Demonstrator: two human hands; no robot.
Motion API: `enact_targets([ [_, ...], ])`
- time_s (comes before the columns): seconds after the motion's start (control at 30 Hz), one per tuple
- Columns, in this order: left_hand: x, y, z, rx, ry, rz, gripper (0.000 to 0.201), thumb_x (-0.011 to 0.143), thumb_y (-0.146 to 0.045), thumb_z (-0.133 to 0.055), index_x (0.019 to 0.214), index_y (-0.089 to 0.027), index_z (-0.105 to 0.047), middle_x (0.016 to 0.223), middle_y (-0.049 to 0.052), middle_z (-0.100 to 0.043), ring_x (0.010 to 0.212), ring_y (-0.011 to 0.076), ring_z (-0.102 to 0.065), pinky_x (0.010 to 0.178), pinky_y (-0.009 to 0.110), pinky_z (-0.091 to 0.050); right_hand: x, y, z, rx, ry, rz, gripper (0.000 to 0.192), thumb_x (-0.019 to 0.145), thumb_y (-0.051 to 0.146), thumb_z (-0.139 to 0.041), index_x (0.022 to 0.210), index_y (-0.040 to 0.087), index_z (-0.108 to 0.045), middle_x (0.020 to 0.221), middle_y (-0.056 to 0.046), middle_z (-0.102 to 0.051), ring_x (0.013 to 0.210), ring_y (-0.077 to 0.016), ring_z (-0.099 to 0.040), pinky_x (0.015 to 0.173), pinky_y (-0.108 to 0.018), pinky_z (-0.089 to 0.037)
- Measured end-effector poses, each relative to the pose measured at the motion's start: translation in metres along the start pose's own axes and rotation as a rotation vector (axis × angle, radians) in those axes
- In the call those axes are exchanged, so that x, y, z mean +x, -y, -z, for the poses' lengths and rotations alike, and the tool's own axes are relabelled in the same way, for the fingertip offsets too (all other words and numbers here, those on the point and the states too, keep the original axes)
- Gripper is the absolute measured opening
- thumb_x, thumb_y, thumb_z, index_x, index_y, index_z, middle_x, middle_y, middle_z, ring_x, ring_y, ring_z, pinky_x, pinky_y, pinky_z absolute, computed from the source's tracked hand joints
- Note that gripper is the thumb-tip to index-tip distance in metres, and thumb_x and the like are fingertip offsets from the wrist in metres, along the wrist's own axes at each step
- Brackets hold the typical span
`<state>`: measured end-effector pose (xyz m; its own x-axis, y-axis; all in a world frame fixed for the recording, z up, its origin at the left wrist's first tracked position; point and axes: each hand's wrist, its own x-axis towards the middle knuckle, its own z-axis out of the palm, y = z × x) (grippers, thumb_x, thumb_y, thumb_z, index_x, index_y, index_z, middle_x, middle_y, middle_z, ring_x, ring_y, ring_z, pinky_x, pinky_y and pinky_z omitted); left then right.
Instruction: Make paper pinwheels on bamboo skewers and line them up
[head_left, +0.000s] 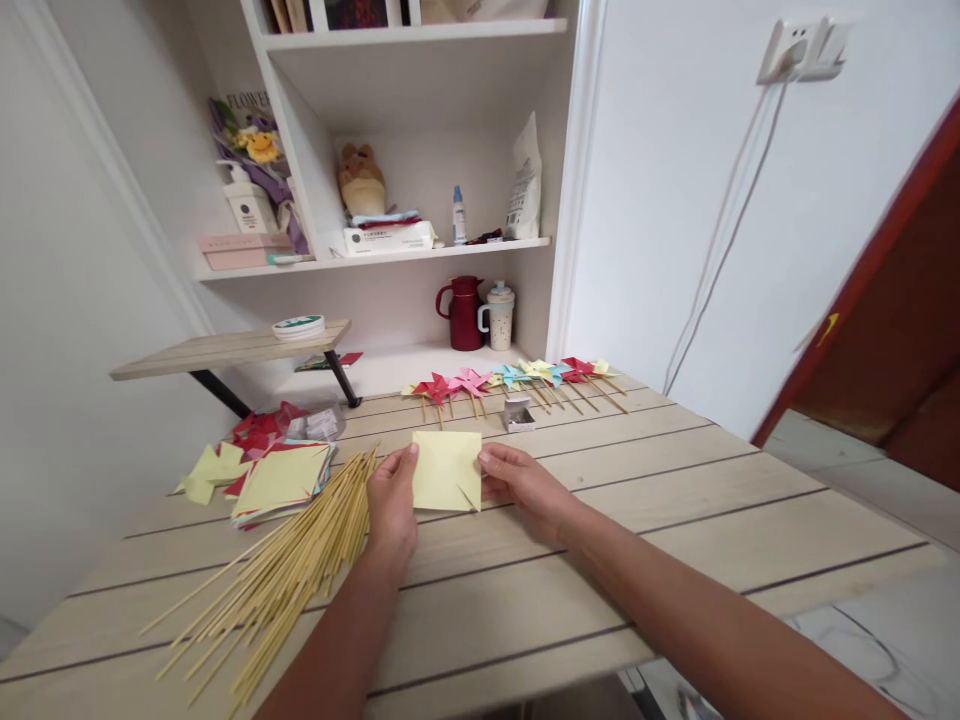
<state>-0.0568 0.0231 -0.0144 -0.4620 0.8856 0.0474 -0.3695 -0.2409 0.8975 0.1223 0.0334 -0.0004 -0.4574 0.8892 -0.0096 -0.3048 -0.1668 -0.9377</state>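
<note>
**Folding a yellow square**

Both hands pinch the pale yellow paper square mid-surface: left hand on its left edge, right hand on its right. Bamboo skewers lie left; finished paper pinwheels line the far edge. Next, probably a crisp, aligned crease.

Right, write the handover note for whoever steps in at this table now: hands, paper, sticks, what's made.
Left hand and right hand each pinch a side edge of the yellow paper square, flat on the table.
Bamboo sticks lie heaped to the left, beside the stack of paper squares.
Done: a row of finished pinwheels along the far edge.
Left: this square has no stick yet.
</note>
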Motion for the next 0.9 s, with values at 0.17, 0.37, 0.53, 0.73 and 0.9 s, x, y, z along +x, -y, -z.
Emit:
enact_targets([
  [0.17,-0.006,-0.004,-0.004,-0.025,0.018,0.003,0.039,0.060,-0.041,-0.084,0.083,-0.012,-0.073,0.074,0.006,-0.074,0.066,0.0182,-0.069,0.066,0.030,-0.054,-0.003,0.002,-0.004,-0.017,0.042,0.009,0.034,0.067,0.041,-0.082,0.086,0.018,-0.066,0.082,-0.003,-0.072,0.072,-0.0167,-0.066,0.074,-0.031,-0.050],
  [0.37,-0.007,-0.005,-0.006,-0.048,0.027,-0.007,0.036,0.062,-0.039,-0.084,0.083,-0.012,-0.072,0.075,0.005,-0.074,0.066,0.0177,-0.068,0.068,0.030,-0.054,-0.001,0.004,-0.002,-0.016,-0.078,0.021,0.034,0.060,0.039,-0.085,0.077,0.018,-0.065,0.071,0.000,-0.069,0.064,-0.0147,-0.062,0.068,-0.029,-0.049],
  [0.53,-0.007,-0.005,-0.005,-0.040,0.037,0.012,0.035,0.064,-0.039,-0.082,0.085,-0.013,-0.072,0.076,0.005,-0.075,0.067,0.0174,-0.068,0.069,0.030,-0.054,-0.002,0.005,-0.001,-0.028,-0.093,0.036,0.034,0.059,0.037,-0.086,0.078,0.018,-0.067,0.071,-0.001,-0.069,0.065,-0.0151,-0.062,0.067,-0.029,-0.048],
  [0.73,-0.011,-0.007,-0.008,-0.080,0.089,0.031,0.034,0.070,-0.042,-0.077,0.088,-0.013,-0.073,0.081,0.007,-0.076,0.074,0.0202,-0.070,0.071,0.031,-0.053,-0.001,0.003,0.002,-0.047,-0.185,0.099,0.029,0.059,0.036,-0.085,0.074,0.018,-0.066,0.071,-0.001,-0.068,0.064,-0.0145,-0.059,0.066,-0.030,-0.046],
  [0.9,-0.012,-0.010,-0.008,-0.074,0.095,0.010,0.031,0.071,-0.043,-0.077,0.080,-0.014,-0.072,0.082,0.009,-0.076,0.077,0.0219,-0.071,0.072,0.032,-0.053,0.000,0.003,0.006,-0.043,-0.224,0.145,0.027,0.062,0.034,-0.084,0.070,0.019,-0.064,0.069,0.000,-0.065,0.064,-0.0147,-0.058,0.068,-0.031,-0.046],
])
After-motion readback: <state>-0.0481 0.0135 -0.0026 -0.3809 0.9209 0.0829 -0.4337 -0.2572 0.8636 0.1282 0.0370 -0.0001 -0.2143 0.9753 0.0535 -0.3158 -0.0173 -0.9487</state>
